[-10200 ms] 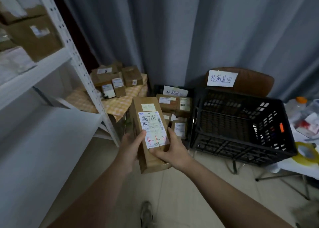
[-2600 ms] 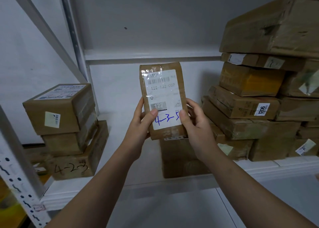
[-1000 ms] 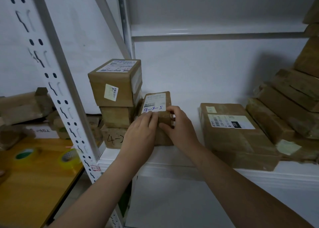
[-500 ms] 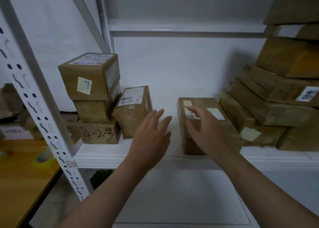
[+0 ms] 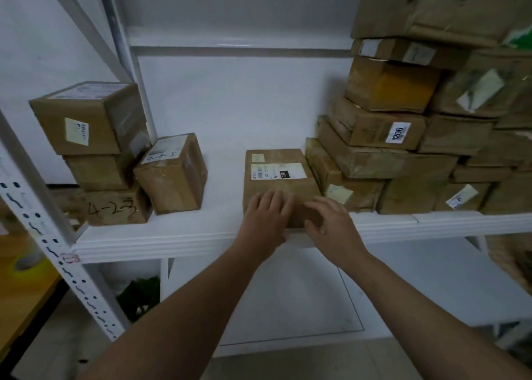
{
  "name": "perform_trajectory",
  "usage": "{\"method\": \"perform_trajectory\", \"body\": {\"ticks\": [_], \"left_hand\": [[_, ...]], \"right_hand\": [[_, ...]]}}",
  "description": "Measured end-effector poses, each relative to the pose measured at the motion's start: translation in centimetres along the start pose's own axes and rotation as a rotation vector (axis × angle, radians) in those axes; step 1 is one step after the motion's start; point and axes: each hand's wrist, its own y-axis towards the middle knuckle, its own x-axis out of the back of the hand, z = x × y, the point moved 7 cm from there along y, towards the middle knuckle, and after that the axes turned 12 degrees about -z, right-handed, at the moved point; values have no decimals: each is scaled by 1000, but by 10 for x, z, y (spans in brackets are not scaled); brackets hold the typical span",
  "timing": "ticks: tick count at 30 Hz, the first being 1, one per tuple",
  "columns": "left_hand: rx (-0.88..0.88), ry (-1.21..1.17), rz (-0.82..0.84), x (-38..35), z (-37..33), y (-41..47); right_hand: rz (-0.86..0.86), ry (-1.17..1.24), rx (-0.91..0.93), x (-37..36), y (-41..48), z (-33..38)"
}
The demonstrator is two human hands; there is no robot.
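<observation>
A brown cardboard box [image 5: 276,175] with a white shipping label lies in the middle of the white shelf [image 5: 178,244]. My left hand [image 5: 266,220] rests on its front edge, fingers straight over the top. My right hand [image 5: 331,224] is at the front right corner, fingers curled over the top and thumb on the front face. To the left stands the smaller parcel marked 4-3-5 [image 5: 172,175], leaning against a stack of boxes [image 5: 95,149]; neither hand touches it.
A tall pile of taped cartons [image 5: 417,132] fills the shelf's right side, touching the middle box. A perforated white upright [image 5: 43,224] runs down the left. A wooden table with yellow tape rolls [image 5: 26,264] sits beyond it. A lower shelf [image 5: 288,299] lies beneath.
Both hands have let go of the 4-3-5 parcel, left beside the left stack, and moved right onto the front of the middle box.
</observation>
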Motion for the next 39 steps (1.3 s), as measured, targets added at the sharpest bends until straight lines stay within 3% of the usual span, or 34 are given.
{"method": "perform_trajectory", "body": {"ticks": [5, 10, 15, 19, 22, 25, 28, 30, 31, 33, 36, 39], "left_hand": [[-13, 113, -131, 16, 9, -19], [-3, 74, -196, 39, 17, -56], [-20, 37, -276, 62, 15, -104], [-52, -8, -286, 74, 21, -132], [-41, -49, -198, 76, 32, -143], [209, -176, -113, 88, 55, -149], [837, -450, -114, 93, 84, -176], [1269, -913, -169, 82, 86, -201], [1386, -1177, -201, 73, 82, -208], [1425, -1494, -238, 66, 76, -210], [1315, -1530, -436, 74, 87, -212], [1223, -1405, -558, 90, 101, -216]], "right_hand": [[15, 446, -172, 6, -13, 16], [-103, 522, -355, 3, -29, 11], [229, 827, -811, -28, -60, 11], [301, 897, -855, -38, -71, 20], [359, 942, -880, -48, -78, 29], [348, 1000, -894, -58, -84, 40], [274, 1097, -914, -70, -95, 58], [250, 1199, -932, -81, -106, 74], [255, 1244, -934, -87, -111, 83], [278, 1303, -901, -96, -121, 101], [259, 1299, -816, -94, -129, 119], [-68, 1151, -706, -63, -119, 102]]}}
